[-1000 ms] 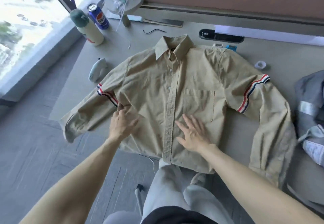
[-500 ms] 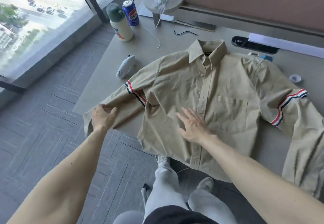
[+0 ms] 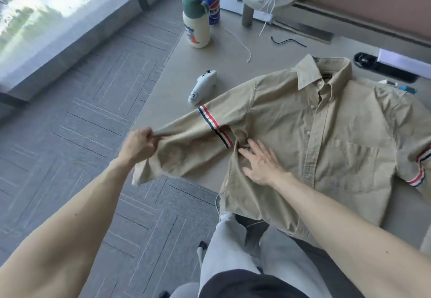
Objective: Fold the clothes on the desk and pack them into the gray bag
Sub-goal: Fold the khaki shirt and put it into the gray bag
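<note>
we log the tan button-up shirt [image 3: 326, 134] lying front side up on the gray desk [image 3: 186, 69], collar [image 3: 321, 69] toward the far edge, chest pocket [image 3: 356, 165] showing, hem hanging over the near edge. the left hand [image 3: 137, 146] is clenched on the lower part of one long sleeve [image 3: 186, 139], fingers pinching a fold of cloth and holding it lifted past the desk's side edge; the cuff end droops below the hand. a red, white and navy striped band [image 3: 214, 127] circles that sleeve. the right hand [image 3: 261, 162] lies flat, fingers straight and spread, pressing the shirt body just beside the armpit seam. we note at the desk's far corner a cream bottle with green cap [image 3: 196, 20] touching a blue soda can [image 3: 211, 1], and a white controller [image 3: 201, 86] near the shoulder.
</note>
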The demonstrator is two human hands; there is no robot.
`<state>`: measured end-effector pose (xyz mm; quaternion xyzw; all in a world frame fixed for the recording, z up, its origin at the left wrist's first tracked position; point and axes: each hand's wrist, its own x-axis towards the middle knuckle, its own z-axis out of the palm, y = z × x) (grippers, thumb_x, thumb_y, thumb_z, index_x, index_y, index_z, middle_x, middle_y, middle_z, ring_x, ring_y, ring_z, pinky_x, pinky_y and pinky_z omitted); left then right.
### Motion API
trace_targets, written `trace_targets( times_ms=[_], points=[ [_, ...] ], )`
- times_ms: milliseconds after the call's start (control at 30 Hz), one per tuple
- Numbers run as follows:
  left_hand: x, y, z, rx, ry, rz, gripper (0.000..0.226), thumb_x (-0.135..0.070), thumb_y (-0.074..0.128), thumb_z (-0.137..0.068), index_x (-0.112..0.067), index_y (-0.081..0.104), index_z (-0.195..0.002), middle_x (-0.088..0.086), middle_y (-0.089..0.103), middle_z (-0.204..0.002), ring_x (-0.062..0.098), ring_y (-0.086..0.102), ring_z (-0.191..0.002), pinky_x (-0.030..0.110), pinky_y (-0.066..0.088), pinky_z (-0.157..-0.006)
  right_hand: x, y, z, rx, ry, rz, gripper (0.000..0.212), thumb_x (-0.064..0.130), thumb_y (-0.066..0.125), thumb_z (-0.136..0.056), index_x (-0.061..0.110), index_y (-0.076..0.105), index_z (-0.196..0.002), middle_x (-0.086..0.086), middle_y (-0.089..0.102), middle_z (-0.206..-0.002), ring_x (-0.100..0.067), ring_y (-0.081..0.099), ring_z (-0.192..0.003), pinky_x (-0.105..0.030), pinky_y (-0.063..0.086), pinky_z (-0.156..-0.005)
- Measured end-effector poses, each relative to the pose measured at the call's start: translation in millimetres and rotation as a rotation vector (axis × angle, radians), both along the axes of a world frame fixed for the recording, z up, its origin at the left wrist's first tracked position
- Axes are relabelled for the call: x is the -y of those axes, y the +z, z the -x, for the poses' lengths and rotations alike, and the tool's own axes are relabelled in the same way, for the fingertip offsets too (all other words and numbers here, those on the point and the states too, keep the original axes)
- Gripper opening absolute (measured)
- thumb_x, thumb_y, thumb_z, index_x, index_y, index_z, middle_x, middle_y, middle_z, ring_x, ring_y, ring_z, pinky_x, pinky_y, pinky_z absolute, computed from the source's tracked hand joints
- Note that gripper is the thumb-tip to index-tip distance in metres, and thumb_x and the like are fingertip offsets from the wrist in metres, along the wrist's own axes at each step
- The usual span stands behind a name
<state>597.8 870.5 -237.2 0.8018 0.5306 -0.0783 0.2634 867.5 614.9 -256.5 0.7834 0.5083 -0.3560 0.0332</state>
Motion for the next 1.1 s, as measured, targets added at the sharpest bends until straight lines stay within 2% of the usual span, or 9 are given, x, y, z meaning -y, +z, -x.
trace_targets(
  times_ms=[100, 200, 333, 467, 567, 767, 933, 1000, 1100],
  points=[
    [-26, 26, 9, 0.188, 0.067, -0.272, 0.003, -0.012, 0.057, -0.09, -0.011, 0.059, -0.088, 0.025, 0.067, -0.082, 0.046, 0.061, -0.076, 0.044, 0.045, -0.064, -2, 2, -2, -0.016, -0.003, 0.029, 0.065, 0.036, 0.054, -0.092, 0.035, 0.029, -0.152, 0.001, -0.001, -0.166, -0.024, 0.0, -0.152, -0.051, 0.008, -0.122],
    [-48, 42, 9, 0.233, 0.007, -0.42, 0.017, -0.024, 0.062, -0.095, -0.008, 0.06, -0.094, 0.02, 0.068, -0.088, 0.042, 0.062, -0.079, 0.047, 0.046, -0.07, -3, 2, -3, -0.002, 0.002, 0.04, 0.061, 0.035, 0.053, -0.09, 0.036, 0.035, -0.149, -0.002, 0.001, -0.166, -0.026, 0.003, -0.152, -0.05, 0.012, -0.121],
    [-66, 32, 10, 0.149, -0.031, -0.344, 0.026, -0.036, 0.067, -0.093, -0.011, 0.059, -0.093, 0.015, 0.064, -0.095, 0.038, 0.06, -0.084, 0.045, 0.045, -0.071, -13, 1, -6, 0.032, 0.04, 0.055, 0.063, 0.043, 0.048, -0.083, 0.036, 0.043, -0.146, -0.006, 0.004, -0.165, -0.028, 0.007, -0.151, -0.051, 0.022, -0.119],
    [-57, 8, 13, 0.017, 0.002, -0.284, 0.012, -0.023, 0.066, -0.09, -0.013, 0.065, -0.096, 0.016, 0.065, -0.101, 0.039, 0.059, -0.096, 0.047, 0.04, -0.084, -16, 2, -9, 0.03, 0.08, 0.111, 0.074, 0.046, 0.052, -0.077, 0.038, 0.035, -0.149, -0.008, 0.002, -0.164, -0.029, 0.004, -0.151, -0.051, 0.022, -0.119],
    [-40, 0, 20, 0.019, 0.13, -0.231, 0.031, -0.033, 0.069, -0.087, -0.017, 0.06, -0.113, 0.013, 0.054, -0.118, 0.036, 0.049, -0.113, 0.05, 0.035, -0.097, -16, 3, -9, 0.04, 0.102, 0.161, 0.078, 0.047, 0.054, -0.078, 0.04, 0.028, -0.151, -0.007, -0.001, -0.164, -0.029, 0.003, -0.151, -0.052, 0.021, -0.119],
    [-28, -6, 44, 0.101, 0.766, -0.001, 0.085, -0.076, 0.06, -0.077, -0.014, 0.045, -0.133, 0.016, 0.046, -0.139, 0.036, 0.047, -0.129, 0.056, 0.03, -0.108, -27, 16, -1, 0.122, 0.049, -0.139, 0.068, 0.042, 0.053, -0.076, 0.036, 0.042, -0.143, -0.006, 0.036, -0.145, -0.03, 0.043, -0.129, -0.046, 0.034, -0.107],
    [-18, -14, 61, 0.336, 0.948, 0.676, 0.108, -0.095, 0.034, -0.073, -0.015, 0.048, -0.145, 0.019, 0.056, -0.138, 0.038, 0.053, -0.125, 0.051, 0.032, -0.103, -40, 8, 9, 0.09, 0.137, -0.036, 0.074, 0.046, 0.053, -0.083, 0.041, 0.025, -0.151, 0.001, 0.009, -0.162, -0.029, 0.026, -0.141, -0.05, 0.035, -0.111],
    [-19, -25, 61, 0.394, 1.011, 0.716, 0.114, -0.102, 0.025, -0.065, -0.021, 0.056, -0.139, 0.018, 0.064, -0.128, 0.037, 0.057, -0.12, 0.058, 0.023, -0.108, -44, 5, 12, 0.103, 0.139, -0.009, 0.078, 0.049, 0.053, -0.082, 0.046, 0.016, -0.151, 0.006, 0.004, -0.161, -0.031, 0.028, -0.138, -0.052, 0.037, -0.108],
    [-23, -37, 61, 0.534, 1.108, 0.709, 0.093, -0.093, 0.029, -0.077, -0.028, 0.058, -0.136, 0.008, 0.066, -0.128, 0.03, 0.061, -0.111, 0.056, 0.02, -0.11, -52, 6, 18, 0.128, 0.118, 0.034, 0.086, 0.053, 0.054, -0.08, 0.048, 0.006, -0.151, 0.008, 0.006, -0.16, -0.035, 0.03, -0.134, -0.053, 0.036, -0.106]
  ],
)
